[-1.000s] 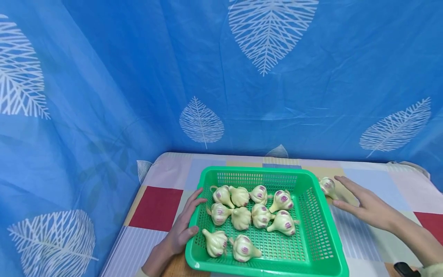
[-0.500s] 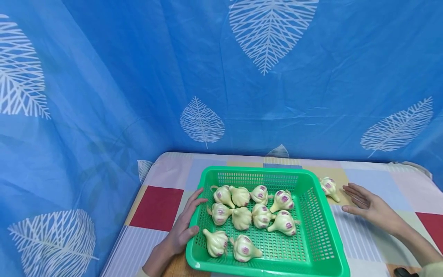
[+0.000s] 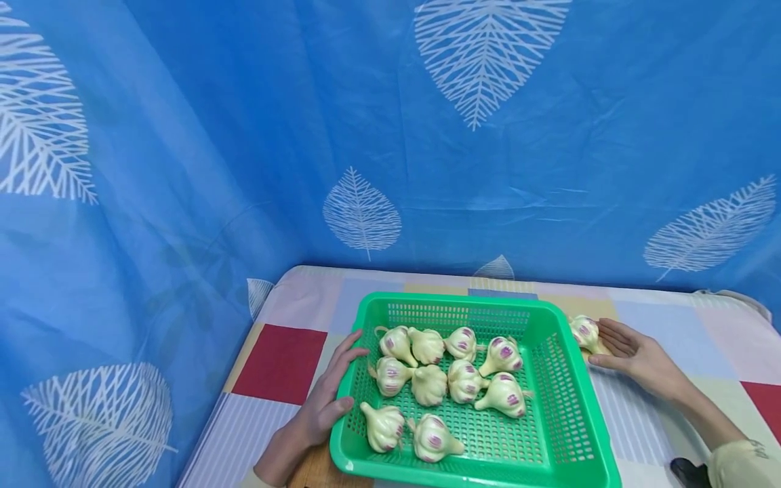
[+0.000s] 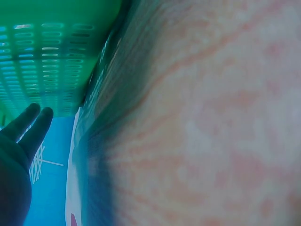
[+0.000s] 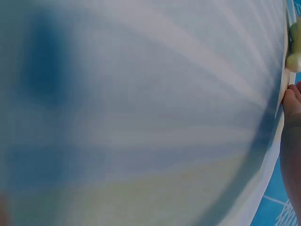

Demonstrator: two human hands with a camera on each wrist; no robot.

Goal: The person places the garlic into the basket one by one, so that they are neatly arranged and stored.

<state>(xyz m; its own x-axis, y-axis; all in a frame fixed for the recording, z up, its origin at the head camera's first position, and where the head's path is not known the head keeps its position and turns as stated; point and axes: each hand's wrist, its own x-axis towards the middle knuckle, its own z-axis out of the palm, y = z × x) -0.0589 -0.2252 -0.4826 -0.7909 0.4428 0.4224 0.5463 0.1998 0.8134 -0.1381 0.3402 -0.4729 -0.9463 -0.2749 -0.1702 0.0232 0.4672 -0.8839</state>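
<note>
My left hand (image 3: 329, 400) rests at the left rim of a green plastic basket (image 3: 576, 407), fingers fairly straight along it; in the left wrist view two fingers (image 4: 40, 125) lie by its slotted wall (image 4: 51, 61). Inside sit several garlic bulbs (image 3: 429, 385), whitish with purple marks, in loose rows. Outside, against the basket's right side, lies one more garlic bulb (image 3: 586, 331), stem toward me. Beside its right flank is my right hand (image 3: 641, 359), fingers extended and thumb near the stem; whether it touches cannot be made out. The right wrist view catches part of that bulb (image 5: 295, 44).
A patchwork cloth (image 3: 281, 366) covers the table. A blue curtain with white leaf prints (image 3: 360, 210) hangs behind and to the left. Bare wood (image 3: 329, 468) shows at the front left. A dark object (image 3: 689, 472) lies near the right sleeve.
My right hand first drew back to the right from the lone garlic bulb, then came in close beside it again. The left hand stays at the rim. The head view shifts slightly.
</note>
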